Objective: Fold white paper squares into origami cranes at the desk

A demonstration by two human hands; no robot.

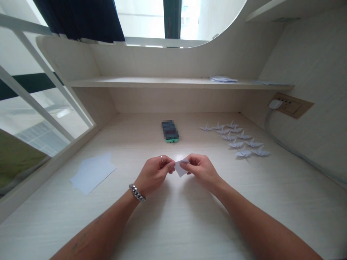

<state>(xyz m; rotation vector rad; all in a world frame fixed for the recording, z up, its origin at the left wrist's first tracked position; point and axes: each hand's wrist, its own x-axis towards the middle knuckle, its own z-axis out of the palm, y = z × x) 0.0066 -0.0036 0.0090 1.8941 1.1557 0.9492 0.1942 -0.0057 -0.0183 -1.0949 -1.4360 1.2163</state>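
A small folded piece of white paper [181,170] is held up above the desk between my two hands. My left hand [155,173], with a ring and a chain bracelet, pinches its left corner between thumb and forefinger. On the other side my right hand [202,168] grips it, the thumb lying on its face and the fingers behind. Several folded white paper cranes [236,144] stand in rows at the right of the desk. Loose white paper sheets [93,171] lie overlapping at the left.
Beyond my hands lies a phone-like dark object [170,130] with a green edge, its face blurred out. A shelf [151,82] crosses the back, bearing a paper stack [223,79]. At right, a cable [287,146] runs down from a wall socket [294,105].
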